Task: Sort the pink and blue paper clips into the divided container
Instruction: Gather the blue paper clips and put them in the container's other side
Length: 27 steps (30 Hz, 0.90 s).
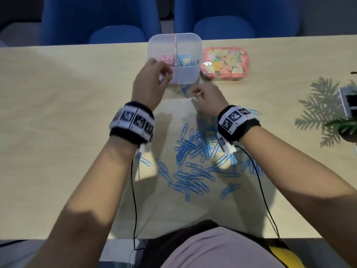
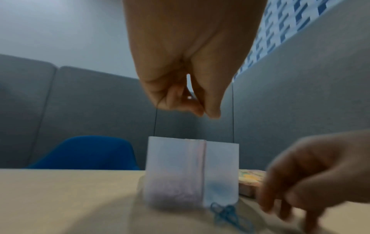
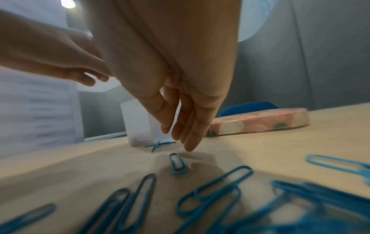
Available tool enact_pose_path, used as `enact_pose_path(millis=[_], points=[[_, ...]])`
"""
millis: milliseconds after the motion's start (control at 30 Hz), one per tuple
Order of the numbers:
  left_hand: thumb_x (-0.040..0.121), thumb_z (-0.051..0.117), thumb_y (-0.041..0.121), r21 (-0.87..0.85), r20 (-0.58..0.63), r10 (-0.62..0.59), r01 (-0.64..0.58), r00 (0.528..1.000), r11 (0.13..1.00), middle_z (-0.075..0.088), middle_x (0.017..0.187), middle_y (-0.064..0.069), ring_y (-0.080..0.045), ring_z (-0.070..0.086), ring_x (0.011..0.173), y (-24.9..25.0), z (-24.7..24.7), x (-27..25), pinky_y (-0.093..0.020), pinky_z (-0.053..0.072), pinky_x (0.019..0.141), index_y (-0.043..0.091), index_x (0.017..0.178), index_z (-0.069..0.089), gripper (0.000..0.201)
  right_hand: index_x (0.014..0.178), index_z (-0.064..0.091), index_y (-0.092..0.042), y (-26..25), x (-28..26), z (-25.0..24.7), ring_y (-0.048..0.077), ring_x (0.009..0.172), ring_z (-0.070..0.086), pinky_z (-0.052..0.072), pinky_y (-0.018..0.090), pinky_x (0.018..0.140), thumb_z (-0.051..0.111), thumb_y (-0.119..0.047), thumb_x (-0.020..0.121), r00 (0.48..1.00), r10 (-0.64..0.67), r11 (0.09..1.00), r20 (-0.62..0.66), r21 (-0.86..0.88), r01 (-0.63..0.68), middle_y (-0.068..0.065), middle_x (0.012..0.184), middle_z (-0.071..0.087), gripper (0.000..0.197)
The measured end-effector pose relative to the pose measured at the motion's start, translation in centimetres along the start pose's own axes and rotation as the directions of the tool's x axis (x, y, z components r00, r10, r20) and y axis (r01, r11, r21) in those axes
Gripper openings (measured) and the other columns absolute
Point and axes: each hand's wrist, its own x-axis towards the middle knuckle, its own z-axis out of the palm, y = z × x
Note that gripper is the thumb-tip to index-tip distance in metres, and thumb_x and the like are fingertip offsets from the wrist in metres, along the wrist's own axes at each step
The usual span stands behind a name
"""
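The translucent divided container (image 1: 185,74) stands at the table's far edge, with pink clips (image 1: 167,59) in its left compartment and blue clips (image 1: 186,59) in its right. My left hand (image 1: 166,74) hovers over its near left corner. In the left wrist view its fingertips (image 2: 207,114) are pinched together above the container (image 2: 180,166), and no clip shows between them. My right hand (image 3: 180,140) points straight fingers down at the table just before the container, above a single blue clip (image 3: 178,164). A heap of blue clips (image 1: 195,163) lies nearer me.
A flowered tin (image 1: 225,63) sits right of the container. Two crossed blue clips (image 3: 158,144) lie against the container's base. A potted plant (image 1: 345,126) stands at the right edge. Blue chairs (image 1: 117,33) stand behind the table. Black cables run from my wristbands.
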Motion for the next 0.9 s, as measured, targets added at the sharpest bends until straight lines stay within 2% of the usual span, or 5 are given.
enact_pose_path(millis=[167, 400, 500, 667, 900], points=[[0.081, 0.067, 0.024, 0.092, 0.232, -0.318, 0.305, 0.919, 0.948, 0.059, 0.096, -0.013, -0.03, 0.059, 0.084, -4.7, -0.4, -10.6, -0.036, 0.045, 0.081, 0.012, 0.097, 0.065, 0.02, 0.113, 0.057, -0.001, -0.7, 1.5, 2.0, 0.033, 0.112, 0.049, 0.041, 0.038, 0.092, 0.042, 0.002, 0.084, 0.969, -0.182, 0.949, 0.17, -0.227, 0.218, 0.018, 0.12, 0.055, 0.032], [0.065, 0.083, 0.031, 0.046, 0.19, -0.451, 0.451, 0.872, 0.891, 0.051, 0.087, -0.003, -0.016, 0.048, 0.082, -5.6, -1.5, -18.0, -0.021, 0.036, 0.076, 0.01, 0.102, 0.061, 0.048, 0.132, 0.044, -0.001, -0.7, -1.7, 3.4, 0.037, 0.122, 0.039, 0.035, 0.044, 0.103, 0.041, -0.003, 0.09, 0.93, -0.232, 0.881, 0.285, -0.344, 0.325, 0.018, 0.136, 0.043, 0.042], [0.055, 0.088, 0.019, 0.015, 0.271, -0.36, 0.37, 0.893, 0.929, 0.054, 0.098, -0.009, -0.022, 0.054, 0.086, -4.7, -0.2, -18.8, -0.02, 0.037, 0.08, 0.007, 0.11, 0.061, 0.062, 0.123, 0.054, -0.003, 0.0, -4.9, 4.4, 0.037, 0.114, 0.044, 0.037, 0.044, 0.1, 0.046, -0.006, 0.088, 0.882, -0.33, 0.839, 0.338, -0.323, 0.438, 0.017, 0.128, 0.05, 0.036], [0.074, 0.075, 0.015, -0.027, 0.389, -0.209, 0.238, 0.897, 0.971, 0.054, 0.11, -0.009, -0.024, 0.057, 0.097, -3.0, 1.2, -17.8, -0.033, 0.046, 0.09, 0.011, 0.117, 0.058, 0.046, 0.122, 0.056, -0.003, 0.3, -6.6, 2.8, 0.034, 0.116, 0.048, 0.037, 0.039, 0.102, 0.055, -0.015, 0.088, 0.906, -0.328, 0.92, 0.267, -0.129, 0.371, 0.016, 0.125, 0.053, 0.036], [0.048, 0.088, 0.038, 0.148, 0.553, -0.167, 0.101, 0.816, 0.984, 0.032, 0.143, -0.007, -0.025, 0.029, 0.129, -3.4, 0.4, -16.6, -0.032, 0.025, 0.111, 0.019, 0.143, 0.031, 0.112, 0.137, 0.038, -0.01, 0.0, -8.1, 3.7, 0.028, 0.125, 0.038, 0.03, 0.036, 0.108, 0.072, -0.047, 0.07, 0.791, -0.273, 0.742, 0.547, -0.404, 0.535, 0.01, 0.142, 0.038, 0.084]])
